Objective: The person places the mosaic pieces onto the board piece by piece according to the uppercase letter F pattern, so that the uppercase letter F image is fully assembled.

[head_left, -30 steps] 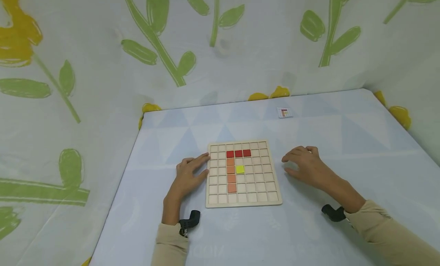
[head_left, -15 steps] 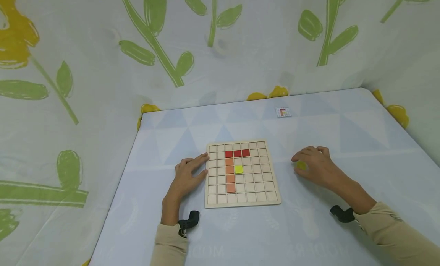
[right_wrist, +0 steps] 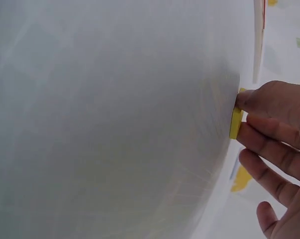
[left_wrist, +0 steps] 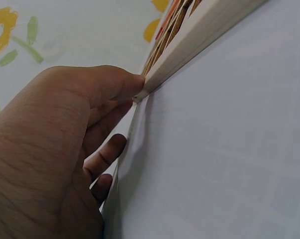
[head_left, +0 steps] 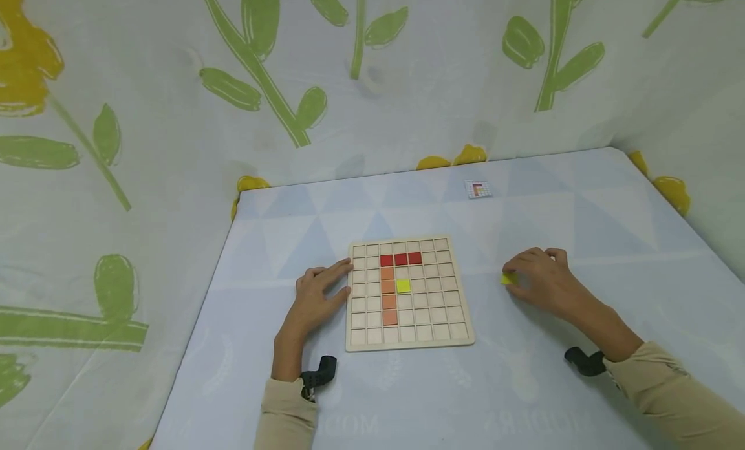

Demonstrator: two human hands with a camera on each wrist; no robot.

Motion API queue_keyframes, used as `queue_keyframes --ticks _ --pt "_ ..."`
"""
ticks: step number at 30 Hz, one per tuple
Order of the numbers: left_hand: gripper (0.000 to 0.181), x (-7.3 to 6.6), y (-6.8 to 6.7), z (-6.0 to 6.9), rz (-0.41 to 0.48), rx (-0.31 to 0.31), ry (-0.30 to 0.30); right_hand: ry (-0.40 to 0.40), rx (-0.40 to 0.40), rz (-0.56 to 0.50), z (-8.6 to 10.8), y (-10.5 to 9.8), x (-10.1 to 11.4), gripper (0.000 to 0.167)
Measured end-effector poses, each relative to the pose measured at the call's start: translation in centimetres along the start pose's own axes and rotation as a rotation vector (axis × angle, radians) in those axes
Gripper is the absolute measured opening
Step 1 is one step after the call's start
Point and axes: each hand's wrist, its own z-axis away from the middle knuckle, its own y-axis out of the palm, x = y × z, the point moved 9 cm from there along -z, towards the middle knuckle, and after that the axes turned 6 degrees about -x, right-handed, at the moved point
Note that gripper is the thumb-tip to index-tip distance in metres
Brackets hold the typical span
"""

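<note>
A square wooden grid board (head_left: 440, 332) lies flat on the table in the head view. Red tiles (head_left: 401, 259) form a short row in its upper part, with orange tiles (head_left: 388, 301) in a column below the leftmost one. One yellow tile (head_left: 403, 286) sits beside that column. My left hand (head_left: 314, 301) rests along the board's left edge; its thumb and fingertips touch the rim (left_wrist: 189, 47). Right of the board, my right hand (head_left: 541, 278) pinches another yellow tile (right_wrist: 236, 119) between thumb and fingers, at or close to the table surface.
A small printed card (head_left: 478, 189) with a coloured grid pattern lies near the table's back edge. The table (head_left: 407, 398) has a pale triangle print. Behind it hangs a cloth (head_left: 436, 81) with green plants. Black wrist cameras (head_left: 319, 372) sit near both cuffs.
My right hand has moved right, away from the board, and a yellow tile now shows between its fingers. My left hand has stayed at the board's edge.
</note>
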Motion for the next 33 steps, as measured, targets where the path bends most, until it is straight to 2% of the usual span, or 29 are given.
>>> queue_keyframes --ticks 5,17,26,33 --pt "0.049 -0.1 -0.2 0.0 0.002 -0.006 0.027 -0.014 -0.001 -0.005 -0.1 0.0 0.2 0.024" --pt "0.049 0.2 -0.1 -0.1 0.000 0.003 0.001 -0.067 -0.016 -0.063 -1.1 -0.4 1.9 0.022" --pt "0.048 -0.1 -0.1 0.1 0.012 -0.013 0.024 -0.107 0.020 -0.110 -2.2 -0.1 3.6 0.022" --pt "0.048 -0.1 -0.1 0.0 -0.003 -0.010 0.008 -0.131 0.041 -0.136 -3.1 0.4 5.2 0.021"
